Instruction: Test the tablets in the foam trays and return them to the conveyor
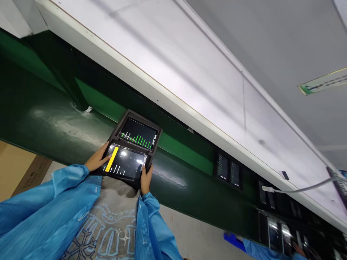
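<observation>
A dark tray (127, 116) lies on the green work surface in front of my body, with two lit touchscreen devices in it, tablets or large phones. The farther device (138, 131) shows rows of green and white text on black. On the nearer device (130, 162) a yellow bar and short white lines are lit. My left hand (98, 159) grips the tray's left edge, a finger reaching over the nearer screen by the yellow bar. Around the right edge closes my right hand (146, 178), its thumb at the nearer device's corner.
A white shelf (173, 72) runs diagonally above the green surface (184, 180), with a green post (65, 76) at left. Farther right lie another tray with two lit devices (222, 167), a cable (298, 188) and more devices (273, 231) by another person's hand (299, 250). A cardboard box (21, 169) stands at left.
</observation>
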### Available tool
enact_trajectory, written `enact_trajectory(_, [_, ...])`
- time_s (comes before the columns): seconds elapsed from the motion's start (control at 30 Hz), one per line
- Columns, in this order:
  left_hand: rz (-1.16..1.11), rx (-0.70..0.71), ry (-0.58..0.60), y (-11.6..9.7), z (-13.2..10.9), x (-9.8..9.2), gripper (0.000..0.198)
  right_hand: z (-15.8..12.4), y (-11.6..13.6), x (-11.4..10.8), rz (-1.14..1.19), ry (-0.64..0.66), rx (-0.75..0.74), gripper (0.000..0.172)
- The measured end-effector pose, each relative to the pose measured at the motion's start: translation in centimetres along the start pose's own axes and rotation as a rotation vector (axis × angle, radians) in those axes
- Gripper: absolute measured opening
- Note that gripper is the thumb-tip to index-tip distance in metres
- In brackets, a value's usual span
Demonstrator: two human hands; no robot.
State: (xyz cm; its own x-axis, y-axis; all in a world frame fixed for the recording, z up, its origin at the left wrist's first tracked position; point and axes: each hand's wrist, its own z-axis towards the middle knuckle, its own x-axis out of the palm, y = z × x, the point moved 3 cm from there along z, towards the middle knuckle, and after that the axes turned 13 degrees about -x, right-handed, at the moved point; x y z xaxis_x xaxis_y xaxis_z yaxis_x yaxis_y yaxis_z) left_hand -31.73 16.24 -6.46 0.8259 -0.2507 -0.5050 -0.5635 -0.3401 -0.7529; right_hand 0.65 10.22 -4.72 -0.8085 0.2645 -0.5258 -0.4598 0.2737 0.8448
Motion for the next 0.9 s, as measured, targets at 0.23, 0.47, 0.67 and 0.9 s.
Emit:
enact_trajectory(0.23, [0.014, -0.139, -0.057, 1.5, -0.1, -1.1, 0.075, 0.7, -1.4, -0.9, -0.061, -0.003, 0.001, 0.053])
enact_trajectory(0.47, [0.048, -0.224, -0.083, 1.9, -0.4, -1.5, 0.063, 0.0, 0.0, -2.0, -0.108, -0.064, -0.074, 0.054])
enact_trajectory(0.67, [0.073, 0.016, 0.074, -2.9, 0.0, 2.3, 0.057, -1.6, -1.1, -10.2, -0.137, -0.28, 0.026, 0.068])
enact_trajectory(0.9, [0.369, 0.289, -0.062, -3.8, 3.5, 2.6, 0.062, -9.5, -4.6, -19.1, -0.178, -0.632, 0.343, 0.071])
